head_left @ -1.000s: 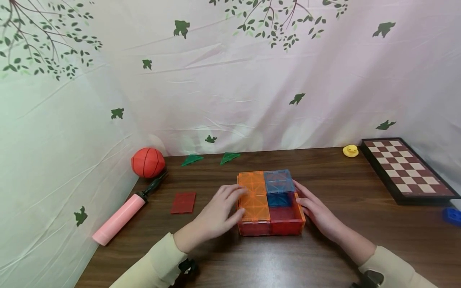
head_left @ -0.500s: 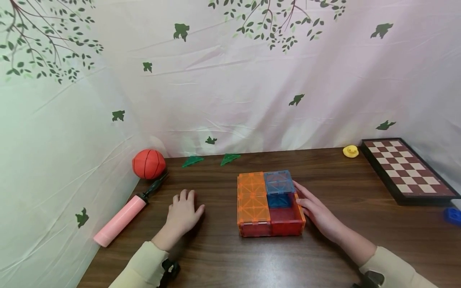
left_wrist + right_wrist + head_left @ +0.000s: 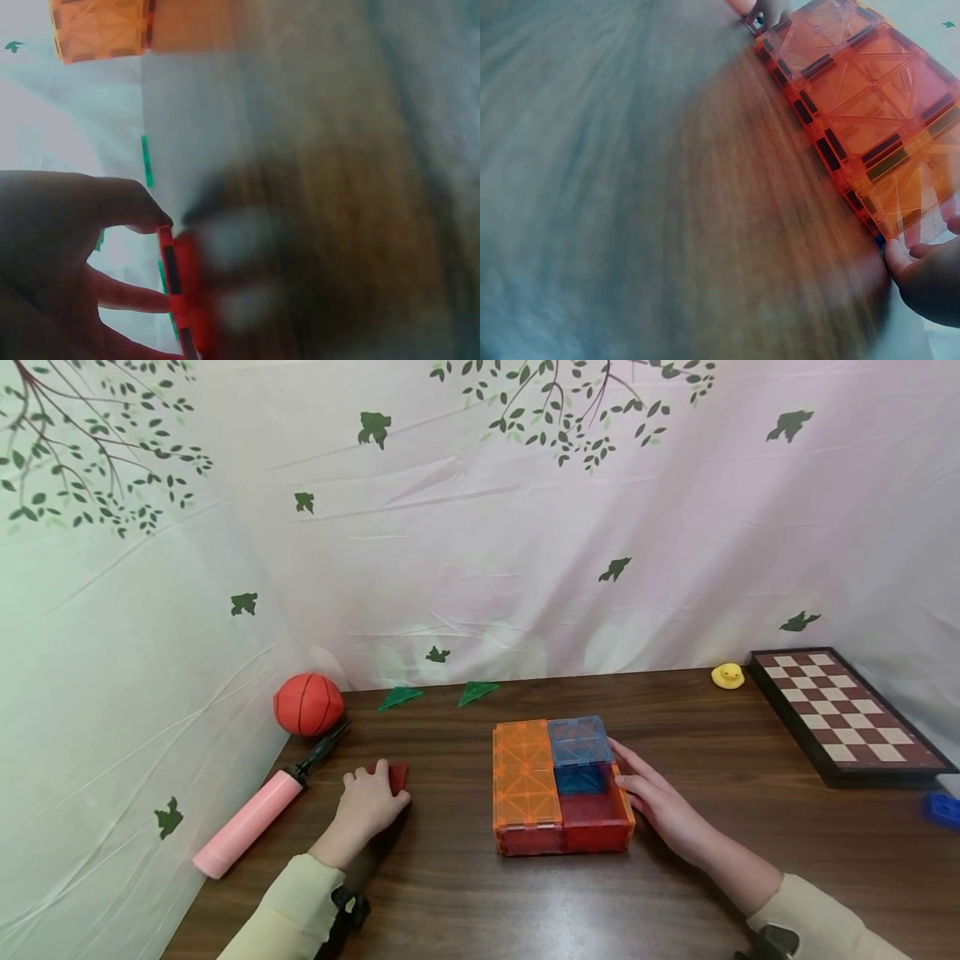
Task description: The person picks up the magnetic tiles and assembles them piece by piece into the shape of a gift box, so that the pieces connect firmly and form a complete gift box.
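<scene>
My left hand [image 3: 367,806] pinches a red square magnetic tile [image 3: 398,777] at the left of the table. In the left wrist view the thumb and fingers meet on the edge of this red tile [image 3: 178,289], which stands edge-on to the camera. A low box of see-through magnetic tiles [image 3: 527,793] sits mid-table, with orange squares on top at left, a blue square [image 3: 581,741] at back right and red front walls. Its front right section has no top. My right hand [image 3: 667,802] rests against the box's right wall, fingers extended along it, also at the corner in the right wrist view.
Two green triangle tiles [image 3: 477,693] lie near the back curtain. A red ball [image 3: 308,704] and a pink hand pump [image 3: 251,822] are at left. At right are a yellow rubber duck [image 3: 727,676], a checkered board [image 3: 847,710] and a blue block [image 3: 942,809].
My left hand has left the box's orange top, moved left over the table and taken hold of the red tile. The right hand has stayed against the box.
</scene>
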Motion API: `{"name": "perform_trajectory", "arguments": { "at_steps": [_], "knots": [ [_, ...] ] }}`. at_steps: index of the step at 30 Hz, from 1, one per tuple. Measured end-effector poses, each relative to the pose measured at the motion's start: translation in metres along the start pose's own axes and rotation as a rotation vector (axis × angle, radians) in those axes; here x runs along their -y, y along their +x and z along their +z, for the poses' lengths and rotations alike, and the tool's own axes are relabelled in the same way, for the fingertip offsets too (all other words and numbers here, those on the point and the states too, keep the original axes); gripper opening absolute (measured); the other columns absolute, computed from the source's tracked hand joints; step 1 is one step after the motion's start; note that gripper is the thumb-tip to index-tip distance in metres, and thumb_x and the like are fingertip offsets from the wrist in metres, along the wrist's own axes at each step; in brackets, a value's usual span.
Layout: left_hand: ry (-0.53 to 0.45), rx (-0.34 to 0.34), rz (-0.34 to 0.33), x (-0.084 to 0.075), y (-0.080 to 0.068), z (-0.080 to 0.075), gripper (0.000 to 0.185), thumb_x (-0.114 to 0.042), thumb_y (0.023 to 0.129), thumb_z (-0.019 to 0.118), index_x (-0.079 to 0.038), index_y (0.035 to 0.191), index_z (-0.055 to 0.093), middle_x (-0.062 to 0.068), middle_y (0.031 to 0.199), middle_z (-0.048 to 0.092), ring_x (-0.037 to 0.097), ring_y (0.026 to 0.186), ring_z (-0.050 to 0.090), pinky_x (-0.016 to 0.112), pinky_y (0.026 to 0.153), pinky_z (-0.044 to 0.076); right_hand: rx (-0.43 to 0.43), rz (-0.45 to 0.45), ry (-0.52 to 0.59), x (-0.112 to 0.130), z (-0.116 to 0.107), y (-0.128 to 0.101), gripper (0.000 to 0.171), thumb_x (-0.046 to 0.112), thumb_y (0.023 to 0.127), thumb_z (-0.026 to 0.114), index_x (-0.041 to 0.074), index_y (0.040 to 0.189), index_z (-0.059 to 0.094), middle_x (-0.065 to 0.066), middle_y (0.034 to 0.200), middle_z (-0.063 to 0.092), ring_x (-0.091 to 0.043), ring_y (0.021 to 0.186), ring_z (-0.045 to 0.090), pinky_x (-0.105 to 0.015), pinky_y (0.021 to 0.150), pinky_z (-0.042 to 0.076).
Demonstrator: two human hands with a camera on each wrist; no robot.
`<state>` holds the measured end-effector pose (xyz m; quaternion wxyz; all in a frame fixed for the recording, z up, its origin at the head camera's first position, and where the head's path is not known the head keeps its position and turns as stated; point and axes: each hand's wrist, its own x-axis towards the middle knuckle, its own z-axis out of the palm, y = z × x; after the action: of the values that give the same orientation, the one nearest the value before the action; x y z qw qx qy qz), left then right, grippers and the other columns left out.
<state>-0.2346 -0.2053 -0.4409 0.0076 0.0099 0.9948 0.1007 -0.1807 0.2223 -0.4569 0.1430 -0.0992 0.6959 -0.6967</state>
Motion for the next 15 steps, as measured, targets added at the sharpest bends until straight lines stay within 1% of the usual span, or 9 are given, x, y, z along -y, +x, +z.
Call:
{"name": "perform_trajectory", "arguments": {
  "at_steps": [1, 3, 7, 9, 12, 15],
  "knots": [
    [-0.017, 0.000, -0.005, 0.000, 0.001, -0.001, 0.054, -0.029, 0.086, 0.067, 0.007, 0.123, 0.054, 0.032, 0.100, 0.053, 0.049, 0.100, 0.048, 0.059, 0.079, 0.049, 0.001, 0.001, 0.000, 0.000, 0.000, 0.000, 0.065, 0.030, 0.109, 0.043, 0.016, 0.165, 0.013, -0.020, 0.168, 0.011, -0.045, 0.149, 0.017, -0.013, 0.098, 0.040],
    [-0.062, -0.023, 0.009, -0.002, 0.003, -0.002, 0.055, -0.031, 0.085, 0.067, 0.005, 0.125, 0.056, 0.029, 0.103, 0.057, 0.047, 0.101, 0.050, 0.058, 0.082, 0.049, 0.000, 0.000, -0.001, 0.000, 0.000, 0.000, 0.065, 0.030, 0.109, 0.043, 0.016, 0.165, 0.014, -0.019, 0.168, 0.011, -0.045, 0.149, 0.017, -0.013, 0.098, 0.040],
    [-0.171, -0.117, 0.094, -0.014, 0.005, -0.009, 0.056, -0.030, 0.084, 0.067, 0.001, 0.130, 0.062, 0.026, 0.113, 0.063, 0.044, 0.103, 0.054, 0.054, 0.089, 0.044, -0.002, 0.001, -0.005, 0.001, 0.000, -0.001, 0.065, 0.031, 0.109, 0.044, 0.017, 0.165, 0.014, -0.019, 0.168, 0.011, -0.045, 0.150, 0.016, -0.013, 0.098, 0.040],
    [-0.222, -0.160, 0.139, -0.025, 0.005, -0.014, 0.054, -0.030, 0.084, 0.068, -0.003, 0.131, 0.065, 0.024, 0.120, 0.064, 0.043, 0.106, 0.055, 0.053, 0.089, 0.045, -0.002, 0.002, -0.006, 0.001, 0.000, -0.001, 0.065, 0.031, 0.109, 0.044, 0.017, 0.165, 0.014, -0.019, 0.168, 0.011, -0.045, 0.150, 0.016, -0.013, 0.098, 0.040],
    [-0.283, -0.198, 0.216, -0.046, 0.001, -0.022, 0.055, -0.029, 0.083, 0.068, -0.010, 0.135, 0.065, 0.019, 0.133, 0.060, 0.039, 0.113, 0.053, 0.051, 0.087, 0.048, -0.001, 0.007, -0.005, 0.001, 0.000, -0.001, 0.066, 0.032, 0.109, 0.044, 0.017, 0.165, 0.014, -0.019, 0.168, 0.011, -0.045, 0.150, 0.015, -0.013, 0.098, 0.040],
    [-0.330, -0.220, 0.333, -0.069, -0.004, -0.030, 0.057, -0.028, 0.082, 0.069, -0.014, 0.137, 0.065, 0.016, 0.139, 0.058, 0.035, 0.117, 0.051, 0.048, 0.085, 0.051, 0.006, 0.022, 0.004, 0.001, -0.001, 0.000, 0.067, 0.032, 0.108, 0.045, 0.018, 0.165, 0.014, -0.018, 0.168, 0.010, -0.045, 0.150, 0.014, -0.014, 0.098, 0.040]
  ]
}}
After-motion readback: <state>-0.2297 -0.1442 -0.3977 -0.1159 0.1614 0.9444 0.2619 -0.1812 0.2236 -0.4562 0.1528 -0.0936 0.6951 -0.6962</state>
